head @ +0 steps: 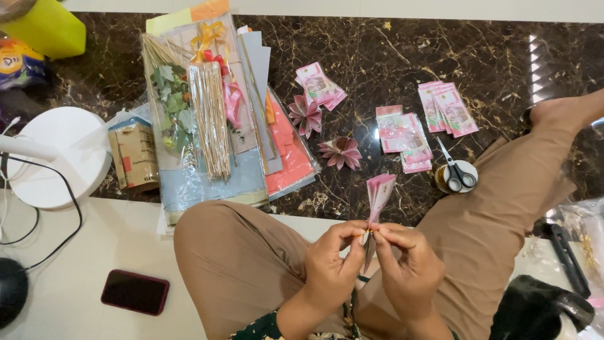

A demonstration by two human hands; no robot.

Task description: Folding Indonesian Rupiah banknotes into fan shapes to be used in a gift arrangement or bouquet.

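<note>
My left hand (332,263) and my right hand (406,264) meet above my lap and pinch the middle of a pleated pink banknote (379,195), which fans upward from my fingertips. On the dark marble floor beyond lie two folded pink paper flowers (306,115) (340,152). Stacks of pink banknotes (319,85) (402,135) (448,108) are spread to the right of them.
Scissors (456,171) rest on a tape roll. A pile of coloured paper sheets, wooden sticks (210,119) and artificial leaves lies at the left, beside a small cardboard box (134,154). A white round stand (60,154), a dark phone (134,291) and a black glue gun (566,255) sit around me.
</note>
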